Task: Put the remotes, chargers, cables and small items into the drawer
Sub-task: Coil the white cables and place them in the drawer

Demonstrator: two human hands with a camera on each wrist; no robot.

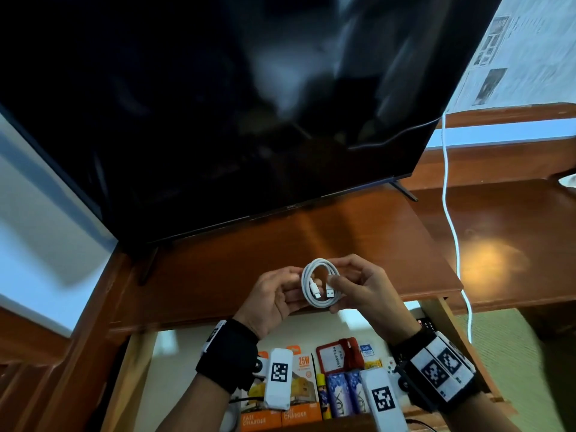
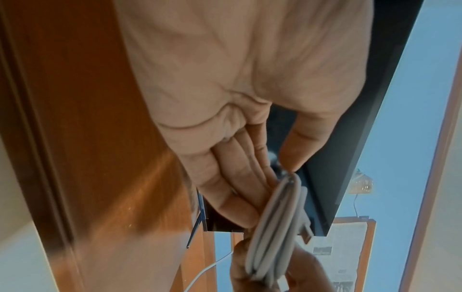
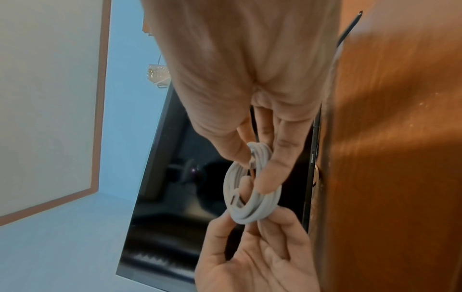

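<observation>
**Two hands hold a coiled cable over the open drawer**

Both hands hold one white cable (image 1: 320,283), wound into a small ring. The right hand (image 1: 363,286) pinches the right side of the ring with its thumb in front and its fingers (image 3: 272,171) behind. The left hand (image 1: 274,296) holds the left side, with its thumb on top and its fingers (image 2: 232,197) curled under. So each grip is closed on the cable, and neither is wide.

The two plugs (image 1: 324,289) sit side by side inside the ring. The palms face each other, and both wrists wear black bands with white tags.

The cable is up in the air, just above the front edge of the brown tabletop (image 1: 343,232). It does not touch the wood.

Right under the wrists is the open drawer (image 1: 184,347). In it lie orange charger boxes (image 1: 304,363), a red card holder (image 1: 338,353), two blue packs (image 1: 346,392) and some small items.

Behind the hands a big black TV (image 1: 233,104) stands on the tabletop. A long white cord (image 1: 448,219) hangs down on the right.
</observation>
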